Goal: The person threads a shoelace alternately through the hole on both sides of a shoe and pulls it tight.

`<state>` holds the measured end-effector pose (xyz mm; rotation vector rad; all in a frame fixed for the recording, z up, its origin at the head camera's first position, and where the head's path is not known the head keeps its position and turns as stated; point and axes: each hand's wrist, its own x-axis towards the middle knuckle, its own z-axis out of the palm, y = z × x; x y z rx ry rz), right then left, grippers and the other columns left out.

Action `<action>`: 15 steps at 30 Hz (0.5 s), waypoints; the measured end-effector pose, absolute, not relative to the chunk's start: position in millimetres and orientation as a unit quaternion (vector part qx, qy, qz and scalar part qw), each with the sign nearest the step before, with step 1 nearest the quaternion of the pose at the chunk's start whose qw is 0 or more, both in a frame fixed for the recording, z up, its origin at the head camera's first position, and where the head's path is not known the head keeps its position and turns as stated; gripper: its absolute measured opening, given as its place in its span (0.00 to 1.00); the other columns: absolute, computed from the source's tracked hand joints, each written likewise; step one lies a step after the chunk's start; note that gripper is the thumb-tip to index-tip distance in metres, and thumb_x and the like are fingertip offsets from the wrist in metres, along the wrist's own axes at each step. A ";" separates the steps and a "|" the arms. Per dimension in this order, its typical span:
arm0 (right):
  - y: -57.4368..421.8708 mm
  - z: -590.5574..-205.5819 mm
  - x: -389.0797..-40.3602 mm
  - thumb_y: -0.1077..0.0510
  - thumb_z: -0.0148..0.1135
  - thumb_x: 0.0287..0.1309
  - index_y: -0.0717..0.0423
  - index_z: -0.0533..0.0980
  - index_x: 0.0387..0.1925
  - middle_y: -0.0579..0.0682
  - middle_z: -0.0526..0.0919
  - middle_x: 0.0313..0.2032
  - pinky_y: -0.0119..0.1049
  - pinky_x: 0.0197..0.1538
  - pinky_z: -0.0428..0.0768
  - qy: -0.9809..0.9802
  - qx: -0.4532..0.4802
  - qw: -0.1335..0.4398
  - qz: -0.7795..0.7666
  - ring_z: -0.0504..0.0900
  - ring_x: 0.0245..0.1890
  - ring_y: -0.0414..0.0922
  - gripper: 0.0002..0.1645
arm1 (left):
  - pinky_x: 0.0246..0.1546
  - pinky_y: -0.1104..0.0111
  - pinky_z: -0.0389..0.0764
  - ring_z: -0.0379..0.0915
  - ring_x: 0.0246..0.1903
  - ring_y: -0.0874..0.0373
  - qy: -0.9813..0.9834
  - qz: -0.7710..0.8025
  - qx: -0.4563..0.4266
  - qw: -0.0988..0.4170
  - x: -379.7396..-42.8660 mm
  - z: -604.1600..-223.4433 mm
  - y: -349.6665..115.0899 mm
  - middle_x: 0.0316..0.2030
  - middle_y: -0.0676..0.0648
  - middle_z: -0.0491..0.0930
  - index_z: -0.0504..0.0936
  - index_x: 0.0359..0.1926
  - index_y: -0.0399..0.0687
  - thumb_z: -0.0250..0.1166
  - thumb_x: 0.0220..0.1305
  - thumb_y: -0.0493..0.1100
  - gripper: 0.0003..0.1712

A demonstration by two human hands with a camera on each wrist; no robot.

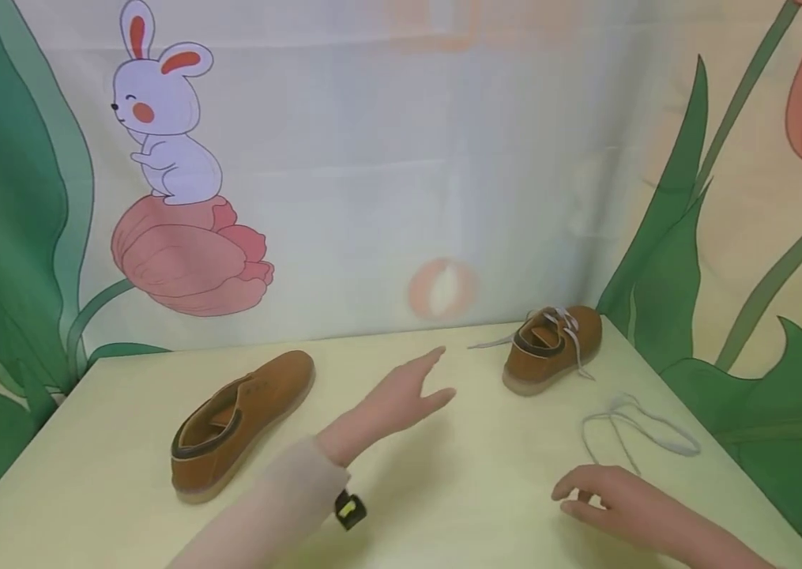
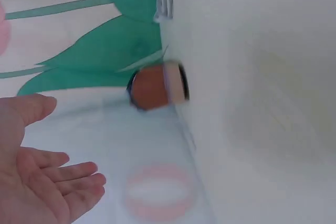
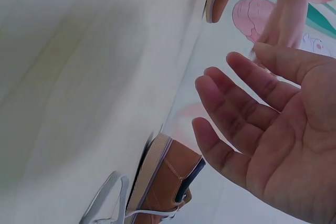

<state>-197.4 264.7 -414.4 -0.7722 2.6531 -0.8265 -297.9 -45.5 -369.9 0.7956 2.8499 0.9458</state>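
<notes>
My left hand (image 1: 393,399) reaches over the middle of the table with its fingers extended and the thumb apart, holding nothing. Near the front right, my right hand (image 1: 607,502) hovers with loosely bent fingers and an empty palm, as the right wrist view shows. A brown shoe (image 1: 557,348) with a grey lace threaded loosely through it stands at the back right, beyond both hands. Another brown shoe (image 1: 240,423), with no lace visible in its eyelets, stands to the left of my left hand. A loose grey shoelace (image 1: 645,427) lies looped on the table above my right hand.
The pale yellow table (image 1: 486,506) meets a printed cloth backdrop (image 1: 344,197) at its back edge. More cloth with green leaves (image 1: 785,411) hangs along the right side. A small black device (image 1: 349,510) sits at my left wrist by the sleeve.
</notes>
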 end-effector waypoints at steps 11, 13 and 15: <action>252.4 -413.2 -192.3 0.49 0.58 0.67 0.56 0.80 0.49 0.49 0.85 0.46 0.30 0.41 0.78 0.910 -0.240 0.179 -0.285 0.78 0.39 0.33 0.17 | 0.67 0.41 0.65 0.61 0.69 0.33 0.960 0.219 0.123 -0.122 -231.3 -370.9 -233.7 0.70 0.31 0.64 0.59 0.72 0.32 0.63 0.67 0.51 0.42; 245.7 -412.8 -194.1 0.50 0.58 0.68 0.56 0.80 0.48 0.49 0.85 0.46 0.31 0.41 0.78 0.906 -0.252 0.184 -0.286 0.79 0.39 0.33 0.17 | 0.65 0.38 0.66 0.59 0.68 0.30 0.970 0.208 0.070 -0.108 -236.3 -378.3 -262.2 0.69 0.28 0.62 0.57 0.72 0.32 0.63 0.66 0.56 0.46; 237.3 -411.9 -196.2 0.49 0.58 0.67 0.54 0.81 0.48 0.47 0.85 0.46 0.30 0.41 0.78 0.903 -0.254 0.197 -0.287 0.78 0.39 0.32 0.16 | 0.63 0.36 0.65 0.57 0.68 0.27 0.974 0.217 0.027 -0.065 -243.2 -387.0 -284.2 0.70 0.24 0.58 0.52 0.73 0.30 0.62 0.64 0.64 0.54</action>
